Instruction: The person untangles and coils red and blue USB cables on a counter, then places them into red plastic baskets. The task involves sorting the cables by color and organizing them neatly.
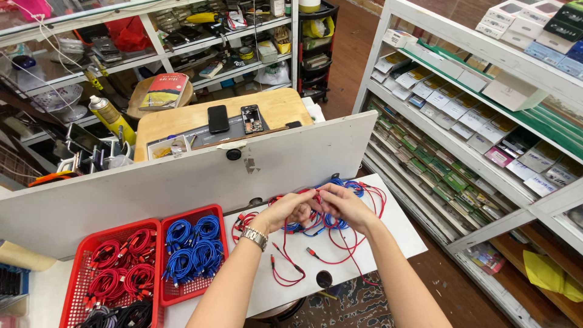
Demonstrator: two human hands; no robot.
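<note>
Both hands meet over the white table point(388, 237), pinching one red cable: the left hand point(290, 209) grips a strand, and the right hand point(341, 205) closes on the same red cable point(316, 193) just beside it. That cable lies in a loose tangle of red and blue cables point(331, 222) spread on the tabletop. A sharp pull is likely to tighten a knot or drag neighbouring blue cables along, and the loops near the table's front edge could slide off. The red baskets point(91, 267) of coiled cables sit well apart.
</note>
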